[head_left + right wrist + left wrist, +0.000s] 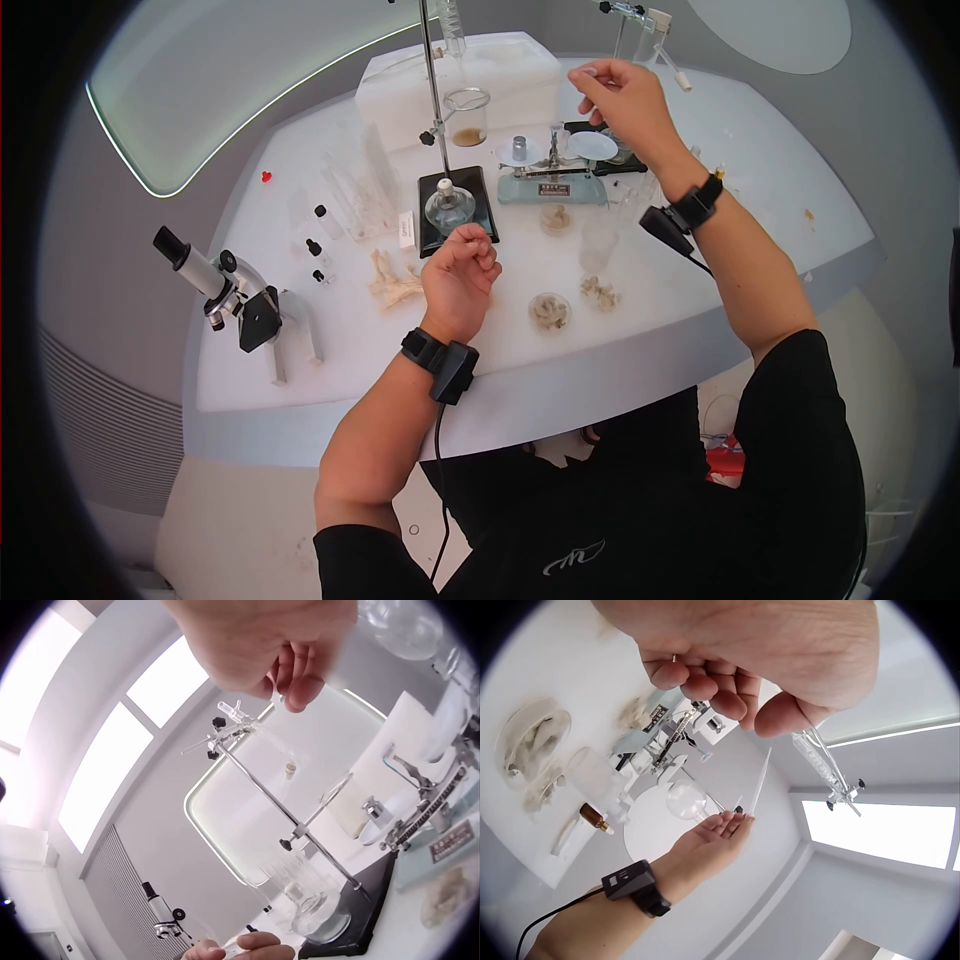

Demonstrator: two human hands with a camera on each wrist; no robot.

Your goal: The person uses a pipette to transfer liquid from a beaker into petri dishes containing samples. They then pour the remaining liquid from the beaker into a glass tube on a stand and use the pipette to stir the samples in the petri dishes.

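Observation:
At the upper right of the head view, my right hand (625, 105) is raised above a balance (552, 188), fingers bent. It pinches a slender translucent tapered piece (760, 782), which stands up from the fingertips in the left wrist view. My left hand (460, 280) is palm-up near the front of the table, just before an alcohol lamp (450, 208). Its fingers are curled toward the palm. Something pale (232, 949) shows by those fingers in the right wrist view, and I cannot tell whether they hold it.
The lamp stands on the black base of a metal stand (440, 110), whose ring carries a beaker (467, 125). A microscope (240, 290) is at left, near small dropper bottles (325, 222). Dishes of pale pieces (549, 312) lie at the front, and a white block (520, 75) behind.

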